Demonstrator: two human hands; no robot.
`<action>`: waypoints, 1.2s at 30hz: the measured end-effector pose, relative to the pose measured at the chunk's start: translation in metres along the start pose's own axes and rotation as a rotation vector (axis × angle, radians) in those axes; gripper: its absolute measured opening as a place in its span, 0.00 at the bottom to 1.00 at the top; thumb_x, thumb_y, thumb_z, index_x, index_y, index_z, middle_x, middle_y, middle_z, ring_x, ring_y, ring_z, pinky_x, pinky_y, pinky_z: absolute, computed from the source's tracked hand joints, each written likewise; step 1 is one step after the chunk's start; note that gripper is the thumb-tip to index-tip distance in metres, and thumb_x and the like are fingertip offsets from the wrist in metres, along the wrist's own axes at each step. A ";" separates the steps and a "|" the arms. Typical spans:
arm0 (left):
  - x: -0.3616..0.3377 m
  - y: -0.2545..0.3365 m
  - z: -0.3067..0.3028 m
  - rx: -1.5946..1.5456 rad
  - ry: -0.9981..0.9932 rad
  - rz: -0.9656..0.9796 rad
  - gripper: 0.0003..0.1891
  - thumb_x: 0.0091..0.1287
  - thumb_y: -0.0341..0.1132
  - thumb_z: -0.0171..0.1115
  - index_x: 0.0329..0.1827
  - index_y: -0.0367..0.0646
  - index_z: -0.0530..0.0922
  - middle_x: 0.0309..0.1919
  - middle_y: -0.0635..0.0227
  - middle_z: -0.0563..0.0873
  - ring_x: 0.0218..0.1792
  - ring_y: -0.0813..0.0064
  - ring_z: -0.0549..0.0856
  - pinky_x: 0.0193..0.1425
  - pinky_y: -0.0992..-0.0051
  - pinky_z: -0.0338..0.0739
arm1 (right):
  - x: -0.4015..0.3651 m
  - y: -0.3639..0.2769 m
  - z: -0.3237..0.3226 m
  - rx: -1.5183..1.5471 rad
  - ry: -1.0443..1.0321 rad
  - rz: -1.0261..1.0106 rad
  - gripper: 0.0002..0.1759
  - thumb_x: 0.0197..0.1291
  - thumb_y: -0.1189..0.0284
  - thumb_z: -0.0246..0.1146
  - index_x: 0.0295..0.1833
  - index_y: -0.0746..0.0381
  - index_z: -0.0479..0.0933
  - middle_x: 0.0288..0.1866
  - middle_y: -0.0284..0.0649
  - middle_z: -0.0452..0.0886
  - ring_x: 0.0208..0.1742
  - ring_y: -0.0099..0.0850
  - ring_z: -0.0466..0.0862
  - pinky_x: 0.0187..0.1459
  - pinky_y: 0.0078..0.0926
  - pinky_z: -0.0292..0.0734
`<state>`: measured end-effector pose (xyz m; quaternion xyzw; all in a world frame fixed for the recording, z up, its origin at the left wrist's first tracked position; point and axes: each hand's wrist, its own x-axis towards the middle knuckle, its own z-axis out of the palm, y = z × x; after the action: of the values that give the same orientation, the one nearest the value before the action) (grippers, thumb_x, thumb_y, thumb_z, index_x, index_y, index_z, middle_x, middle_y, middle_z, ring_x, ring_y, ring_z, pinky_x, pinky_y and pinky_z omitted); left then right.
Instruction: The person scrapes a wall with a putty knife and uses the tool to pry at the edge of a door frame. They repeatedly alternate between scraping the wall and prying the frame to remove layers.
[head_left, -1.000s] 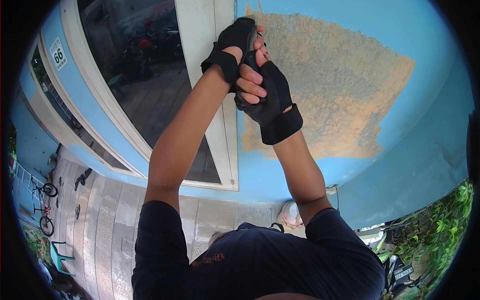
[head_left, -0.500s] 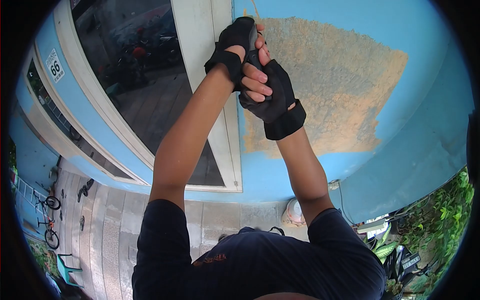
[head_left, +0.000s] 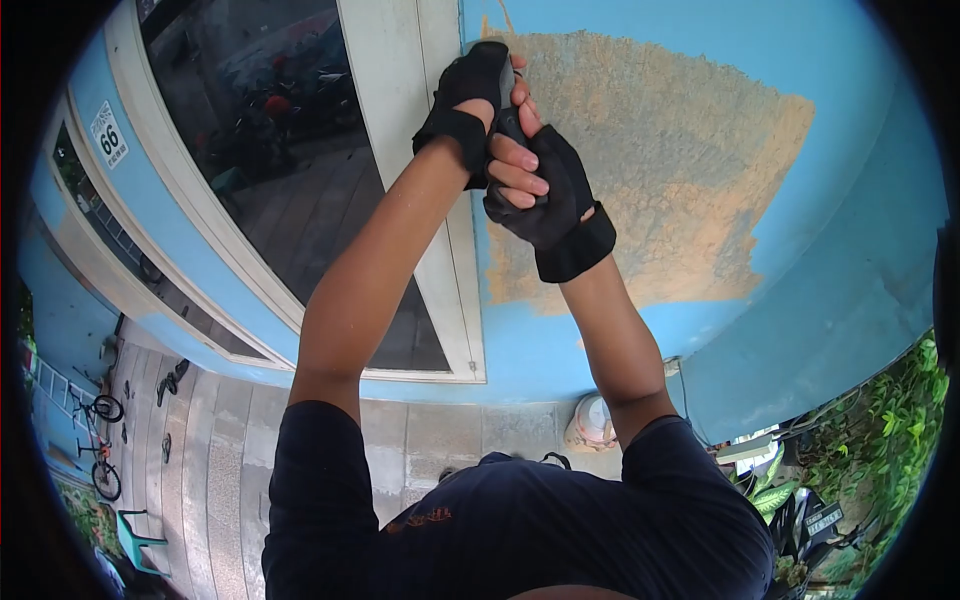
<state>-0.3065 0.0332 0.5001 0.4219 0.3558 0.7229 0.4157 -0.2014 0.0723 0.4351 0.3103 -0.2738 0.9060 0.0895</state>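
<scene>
Both hands wear black fingerless gloves and are raised against the wall beside the door frame. My left hand (head_left: pixel 474 95) is closed around the upper part of a dark handheld tool (head_left: pixel 509 123). Lower down, my right hand (head_left: pixel 545 190) wraps its fingers round the tool's handle. Gloves and fingers hide most of the tool, so its exact kind and working end do not show. Right behind the hands is a rough patch of bare grey and tan plaster (head_left: pixel 660 180), bordered by blue painted wall (head_left: pixel 800 60).
A white door frame (head_left: pixel 455 330) with dark glass (head_left: pixel 300 200) stands at the left. Below the wall, a bucket (head_left: pixel 592 422) sits on the paved floor (head_left: pixel 240 430). Plants (head_left: pixel 890 430) are at the right; a bicycle (head_left: pixel 103 445) and a green stool (head_left: pixel 138 540) are far left.
Both hands, still gripping the tool, have shifted slightly right and downward. The wall patch looks the same.
</scene>
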 end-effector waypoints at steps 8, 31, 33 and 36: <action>0.010 -0.004 0.003 -0.043 0.025 0.073 0.16 0.71 0.44 0.51 0.50 0.39 0.71 0.22 0.69 0.72 0.24 0.72 0.75 0.33 0.71 0.77 | -0.003 -0.008 0.004 -0.032 0.039 0.002 0.06 0.77 0.58 0.48 0.50 0.40 0.71 0.21 0.28 0.68 0.14 0.18 0.65 0.16 0.19 0.61; 0.009 -0.009 0.013 -0.120 0.040 0.018 0.14 0.70 0.43 0.49 0.48 0.40 0.70 0.22 0.68 0.73 0.23 0.72 0.75 0.24 0.73 0.75 | -0.003 -0.020 0.017 -0.045 0.099 0.022 0.06 0.77 0.60 0.49 0.48 0.41 0.72 0.21 0.29 0.69 0.14 0.18 0.65 0.16 0.18 0.60; 0.011 -0.001 0.014 -0.156 0.015 0.052 0.14 0.71 0.43 0.49 0.48 0.40 0.70 0.22 0.68 0.73 0.22 0.72 0.75 0.24 0.73 0.75 | -0.001 -0.021 0.016 -0.039 0.078 0.023 0.06 0.77 0.60 0.49 0.49 0.41 0.72 0.21 0.29 0.69 0.14 0.19 0.65 0.16 0.19 0.60; 0.011 0.000 0.015 -0.213 -0.008 0.070 0.15 0.71 0.43 0.50 0.48 0.39 0.70 0.22 0.67 0.73 0.22 0.72 0.75 0.25 0.73 0.76 | 0.004 -0.018 0.021 -0.024 0.088 -0.003 0.06 0.78 0.59 0.48 0.50 0.40 0.71 0.21 0.29 0.68 0.13 0.19 0.64 0.16 0.19 0.60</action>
<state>-0.2961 0.0456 0.5098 0.3905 0.2605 0.7689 0.4341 -0.1874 0.0762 0.4591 0.2693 -0.2798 0.9154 0.1063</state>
